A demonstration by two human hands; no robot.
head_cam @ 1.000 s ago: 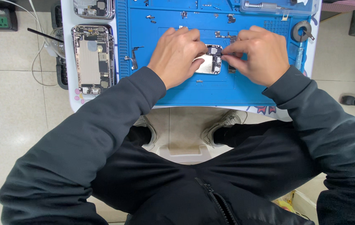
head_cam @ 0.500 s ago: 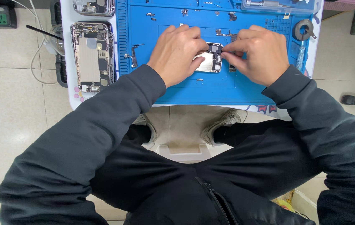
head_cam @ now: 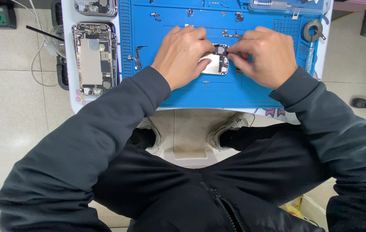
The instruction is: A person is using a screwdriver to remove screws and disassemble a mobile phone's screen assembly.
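Both hands pinch a small silver phone part [head_cam: 215, 64] over a blue work mat [head_cam: 191, 92]; left hand [head_cam: 182, 56] grips its edge; right hand [head_cam: 263, 55] fingertips press its top; an opened phone chassis [head_cam: 94, 58] lies well left of the left hand.

Small shift over the phone part

Our right hand [head_cam: 263, 56] slid its fingertips slightly inward onto the top edge of the silver phone part [head_cam: 216, 63], and our left hand [head_cam: 182, 55] barely tightened around it.
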